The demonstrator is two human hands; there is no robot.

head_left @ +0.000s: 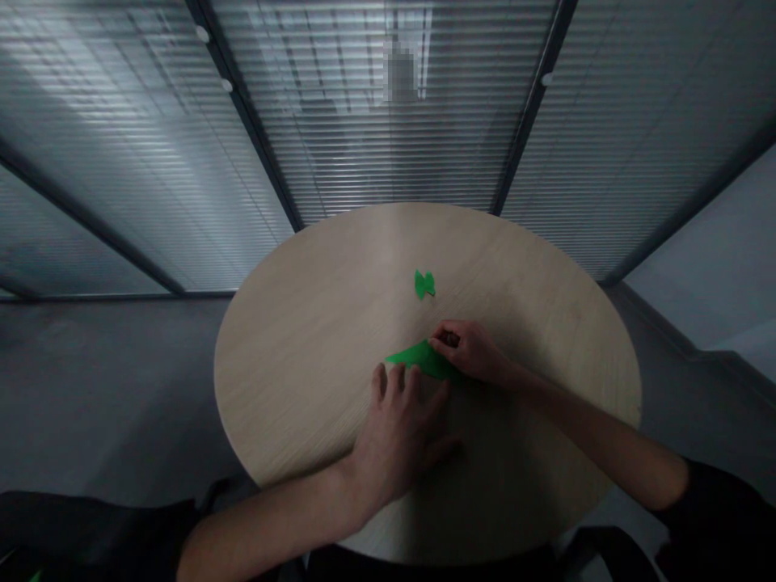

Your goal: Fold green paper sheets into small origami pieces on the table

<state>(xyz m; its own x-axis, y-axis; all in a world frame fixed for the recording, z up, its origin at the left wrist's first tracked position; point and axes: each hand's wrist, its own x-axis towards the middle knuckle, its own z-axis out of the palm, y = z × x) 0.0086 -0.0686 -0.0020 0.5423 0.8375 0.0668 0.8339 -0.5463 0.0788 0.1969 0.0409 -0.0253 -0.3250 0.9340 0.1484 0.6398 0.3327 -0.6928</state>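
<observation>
A piece of green paper (418,354), which looks folded to a point on its left, lies on the table between my hands. My left hand (400,428) is open, its fingers stretched and spread, with the fingertips at the paper's near edge. At the paper's upper right, my right hand (470,347) is closed, thumb and finger pinching its edge. Part of the paper's right side is hidden in shadow and behind the hands. Farther back lies a small green paper shape (424,284) like a bow or butterfly, apart from both hands.
The round light-wood table (303,323) stands close to glass partitions with blinds (400,162). A white wall (715,259) rises on the right, and grey floor (109,380) shows at the left. Dark chair parts (606,550) show at the table's near edge.
</observation>
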